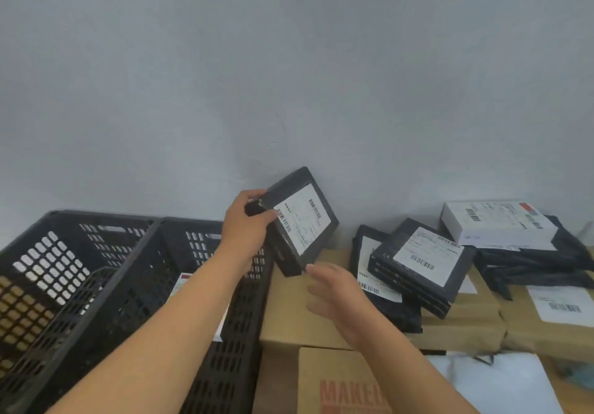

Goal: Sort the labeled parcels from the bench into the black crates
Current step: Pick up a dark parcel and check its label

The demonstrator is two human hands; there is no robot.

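Above the right wall of the black crate (244, 317), the left hand (247, 221) is gripping a labeled parcel (302, 221) by one top corner, the right hand (337, 291) (fingers straight, blurred) hovering at its lower corner; that one-corner hold is probably risking a drop outside.

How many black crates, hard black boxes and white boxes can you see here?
Black crates: 2
Hard black boxes: 2, one in the left hand, one lying free
White boxes: 1
Total: 5
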